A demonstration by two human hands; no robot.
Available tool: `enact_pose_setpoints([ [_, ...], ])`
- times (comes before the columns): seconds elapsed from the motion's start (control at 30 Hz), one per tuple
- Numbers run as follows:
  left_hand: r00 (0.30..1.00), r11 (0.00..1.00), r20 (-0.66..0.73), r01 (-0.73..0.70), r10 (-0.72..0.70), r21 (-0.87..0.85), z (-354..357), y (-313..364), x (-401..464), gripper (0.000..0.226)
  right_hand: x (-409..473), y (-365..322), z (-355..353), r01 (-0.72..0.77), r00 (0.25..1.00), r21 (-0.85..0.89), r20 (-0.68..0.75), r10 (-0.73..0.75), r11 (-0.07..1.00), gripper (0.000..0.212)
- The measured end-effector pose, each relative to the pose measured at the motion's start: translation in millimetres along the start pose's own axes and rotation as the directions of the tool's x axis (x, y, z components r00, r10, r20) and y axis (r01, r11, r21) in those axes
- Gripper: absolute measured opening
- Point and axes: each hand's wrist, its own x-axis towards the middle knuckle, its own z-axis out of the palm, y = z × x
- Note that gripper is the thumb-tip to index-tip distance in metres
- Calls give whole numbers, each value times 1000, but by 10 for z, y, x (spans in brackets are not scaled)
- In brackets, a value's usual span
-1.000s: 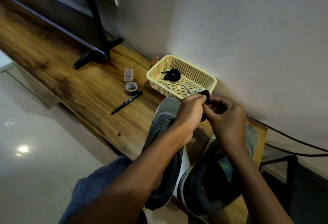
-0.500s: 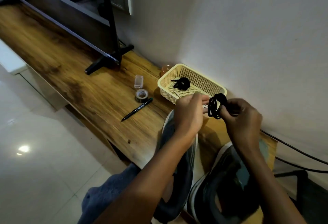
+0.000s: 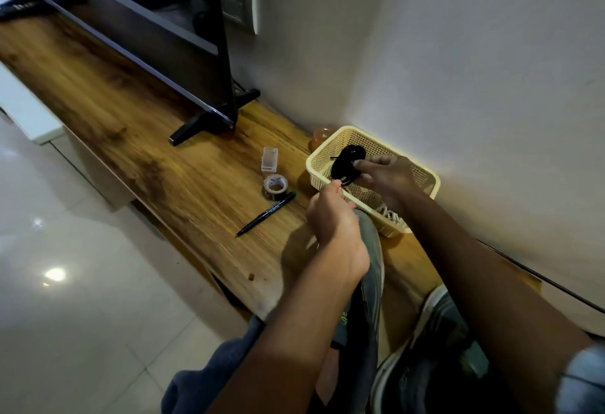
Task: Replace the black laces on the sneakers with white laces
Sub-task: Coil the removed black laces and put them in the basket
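Note:
My right hand (image 3: 384, 173) holds a coiled bundle of black lace (image 3: 347, 162) just over the yellow mesh basket (image 3: 428, 181) by the wall. My left hand (image 3: 331, 217) sits at the basket's near rim with curled fingers, and its fingertips meet the bundle's lower end. White laces (image 3: 391, 217) lie in the basket's near corner, partly hidden by my right forearm. Two grey sneakers stand on the wooden table in front of me, one (image 3: 372, 249) under my left arm and the other (image 3: 440, 315) under my right arm.
Left of the basket lie a tape roll (image 3: 275, 186), a black pen (image 3: 266, 213) and a small clear box (image 3: 269, 159). A TV on a black stand (image 3: 209, 122) fills the table's far left. An orange cup (image 3: 322, 136) sits behind the basket. A black cable (image 3: 556, 292) runs along the wall.
My right hand has carried the black lace bundle from above the sneakers forward and left to over the basket. My left hand has followed to the basket's rim.

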Motion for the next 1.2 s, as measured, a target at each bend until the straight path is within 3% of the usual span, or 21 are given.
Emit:
enact_pose_setpoints([
  [0.1, 1000, 1000, -6, 8, -8, -9, 3, -14, 6, 22, 122, 86, 158, -128, 990, 1, 60, 128, 992, 19],
  [0.2, 1000, 1000, -4, 20, -20, -23, 4, -15, -5, 16, 215, 177, 246, -56, 995, -252, 61, 74, 966, 15],
  [0.27, 1000, 999, 3, 31, -31, -44, 6, -11, 5, 14, 241, 192, 249, 92, 994, -563, 97, -45, 821, 13],
  [0.33, 999, 998, 5, 41, -41, -45, 7, -8, 10, 11, 248, 186, 249, 190, 982, -741, 141, -127, 645, 22],
  [0.43, 999, 999, 0, 41, -41, -36, 3, -11, -4, 16, 213, 146, 240, 241, 969, -793, 166, -182, 560, 25],
  [0.57, 999, 998, 3, 49, -49, -43, 1, 8, -51, 21, 207, -7, 41, 250, 965, -724, 128, -230, 643, 15],
  [0.6, 999, 998, 7, 51, -50, -42, 2, 10, -63, 19, 228, -59, -62, 243, 963, -746, 110, -245, 620, 11],
  [0.7, 998, 998, 19, 55, -54, -41, 4, 12, -95, 14, 321, -136, -393, 243, 960, -890, 163, -228, 386, 19],
  [0.87, 997, 997, 36, 74, -73, -23, 19, -2, -113, 19, 226, -61, -578, 345, 934, -932, 331, 134, -106, 36],
  [0.93, 997, 997, 36, 72, -71, -11, 21, -14, -117, 22, 152, 3, -540, 356, 932, -908, 329, 153, -222, 45],
  [1.03, 996, 997, 50, 75, -75, 2, 19, -28, -130, 22, 124, 89, -522, 329, 941, -910, 340, 4, -253, 34],
  [1.2, 995, 997, 72, 72, -73, 18, 21, -35, -108, 21, 130, 35, -655, 260, 928, -964, 265, -262, -56, 21],
])
